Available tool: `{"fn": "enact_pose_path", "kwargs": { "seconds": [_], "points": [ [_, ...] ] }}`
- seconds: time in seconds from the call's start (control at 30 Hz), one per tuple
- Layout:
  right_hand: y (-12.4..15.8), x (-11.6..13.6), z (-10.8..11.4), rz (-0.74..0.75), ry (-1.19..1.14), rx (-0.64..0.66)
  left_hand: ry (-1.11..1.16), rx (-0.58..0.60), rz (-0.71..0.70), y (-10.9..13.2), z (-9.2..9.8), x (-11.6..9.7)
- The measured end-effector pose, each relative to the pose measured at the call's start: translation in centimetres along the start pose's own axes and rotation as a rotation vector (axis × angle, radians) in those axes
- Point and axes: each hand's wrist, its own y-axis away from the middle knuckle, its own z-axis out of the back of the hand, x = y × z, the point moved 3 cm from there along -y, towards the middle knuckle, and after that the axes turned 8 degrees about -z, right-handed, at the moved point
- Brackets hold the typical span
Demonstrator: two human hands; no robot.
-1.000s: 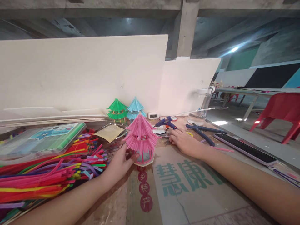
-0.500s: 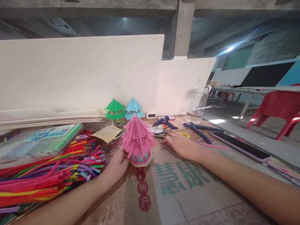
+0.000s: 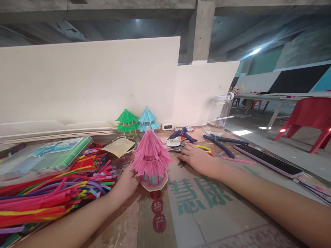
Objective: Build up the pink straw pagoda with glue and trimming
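Observation:
A pink two-tiered pagoda model (image 3: 151,158), covered in fuzzy pipe cleaners, stands on a pale polygonal base in front of me. My left hand (image 3: 128,184) grips its left side, with the fingertips partly hidden behind the lower roof. To the right, my right hand (image 3: 195,157) lies palm down on the cardboard, fingers stretched out and slightly bent. The scissors (image 3: 205,148), with yellow and red handles, show beside and behind that hand; it covers the rest of them. Just beyond the hand lies a blue glue gun (image 3: 184,134).
Pipe cleaners (image 3: 64,193) and a plastic case (image 3: 51,156) fill the left. Green (image 3: 126,120) and light blue pagodas (image 3: 147,119) stand behind, near a small digital clock (image 3: 167,126). Pliers (image 3: 219,141), a phone (image 3: 269,160) and a water jug (image 3: 218,115) lie to the right.
The pink pagoda has come slightly nearer and tilts a little, with my left hand still on it. My right hand has shifted slightly, and more of the scissors' handles shows.

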Motion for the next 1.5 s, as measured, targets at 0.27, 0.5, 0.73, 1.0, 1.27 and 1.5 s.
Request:
{"fn": "enact_pose_path", "kwargs": {
  "seconds": [0.27,0.5,0.73,1.0,1.27,1.5],
  "points": [
    [0.0,-1.2,1.8,0.056,-0.154,0.103,0.066,0.003,0.027,0.1,-0.1,-0.4],
    [0.3,-0.6,0.8,0.046,-0.146,0.037,-0.002,0.043,-0.048,0.4,0.1,-0.2],
    [-0.1,-0.1,-0.1,-0.131,0.019,-0.013,0.028,0.069,-0.067,0.5,0.0,-0.3],
    [-0.1,-1.0,0.5,-0.168,0.078,0.047,-0.025,0.094,-0.12,0.5,0.1,-0.3],
    [0.1,-1.1,0.4,-0.127,0.001,0.042,-0.108,0.084,-0.231,0.6,0.4,0.3],
    [0.1,-0.7,-0.2,-0.246,-0.099,-0.095,-0.165,0.158,-0.303,0.5,0.1,-0.8]
  ]
}}
